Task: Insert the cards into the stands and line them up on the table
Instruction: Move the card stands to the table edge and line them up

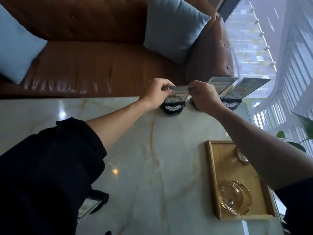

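Note:
At the far edge of the marble table (152,167), my left hand (156,94) and my right hand (204,95) pinch the two top corners of a clear card (177,94). The card stands in a black stand (171,108) with a row of white dots. Two more cards stand upright to the right: one (220,83) right behind my right hand, and one (245,89) in a black stand (231,104). Another card and stand (89,207) lie near my left sleeve, partly hidden.
A wooden tray (213,175) with an amber glass ashtray (234,197) sits on the table's right side. A brown leather sofa (101,68) with blue cushions (172,26) runs behind the table. A window and a plant (303,133) are at the right.

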Action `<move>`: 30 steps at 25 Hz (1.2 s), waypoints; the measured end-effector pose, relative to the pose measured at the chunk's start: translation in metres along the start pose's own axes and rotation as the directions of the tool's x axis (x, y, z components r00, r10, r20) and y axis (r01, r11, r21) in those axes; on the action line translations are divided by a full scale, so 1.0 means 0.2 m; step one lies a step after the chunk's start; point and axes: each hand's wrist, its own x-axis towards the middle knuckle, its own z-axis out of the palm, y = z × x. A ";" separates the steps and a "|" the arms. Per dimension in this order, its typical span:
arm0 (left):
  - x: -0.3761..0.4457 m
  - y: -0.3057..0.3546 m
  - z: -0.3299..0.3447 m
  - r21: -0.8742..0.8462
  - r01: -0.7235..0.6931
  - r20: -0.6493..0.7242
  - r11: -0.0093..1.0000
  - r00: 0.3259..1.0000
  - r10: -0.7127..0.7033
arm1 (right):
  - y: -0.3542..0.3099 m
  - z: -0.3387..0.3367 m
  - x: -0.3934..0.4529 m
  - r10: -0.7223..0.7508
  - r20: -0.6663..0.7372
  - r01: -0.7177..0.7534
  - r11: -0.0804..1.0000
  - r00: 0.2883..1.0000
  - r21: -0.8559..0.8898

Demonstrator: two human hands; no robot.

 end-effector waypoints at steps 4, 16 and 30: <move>0.04 0.01 0.04 -0.001 0.008 0.001 1.000 1.000 -0.008 | 0.05 0.02 0.04 0.058 -0.015 -0.058 0.998 0.998 0.017; -0.45 -0.06 -0.43 -0.004 0.171 0.239 0.985 0.957 -0.165 | -0.18 0.05 -0.35 0.207 0.017 -0.206 0.977 0.978 -0.052; -1.68 -0.24 -1.05 0.136 0.270 0.392 0.953 0.869 -0.302 | -0.92 0.66 -1.41 -0.210 0.615 0.085 0.970 0.760 0.227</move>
